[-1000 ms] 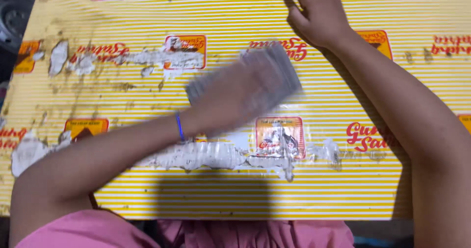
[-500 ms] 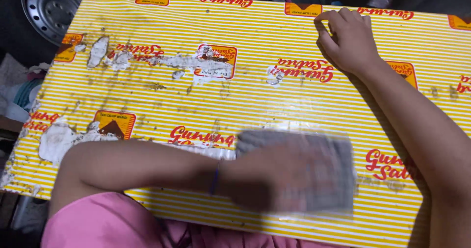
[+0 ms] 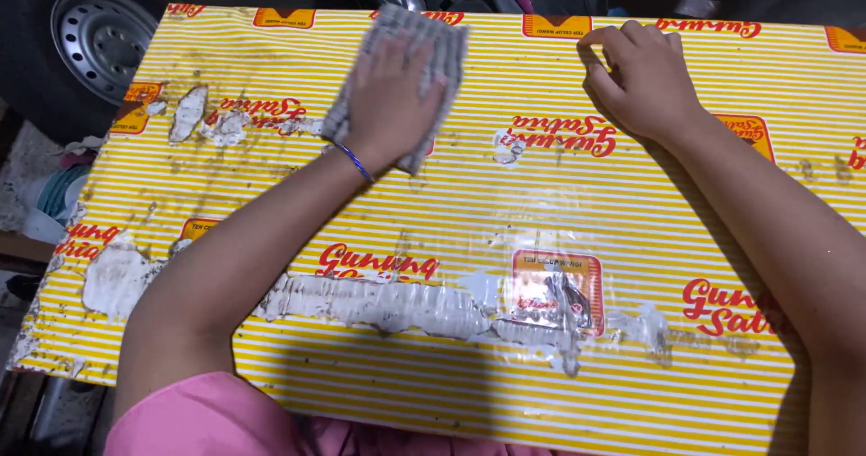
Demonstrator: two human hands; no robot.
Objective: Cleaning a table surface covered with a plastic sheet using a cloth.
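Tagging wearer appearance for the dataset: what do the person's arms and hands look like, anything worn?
Both arms are bare to above the elbow. The left hand has a thin blue band round the wrist. The right hand shows no ring, watch or glove. A pink garment shows at the bottom edge.
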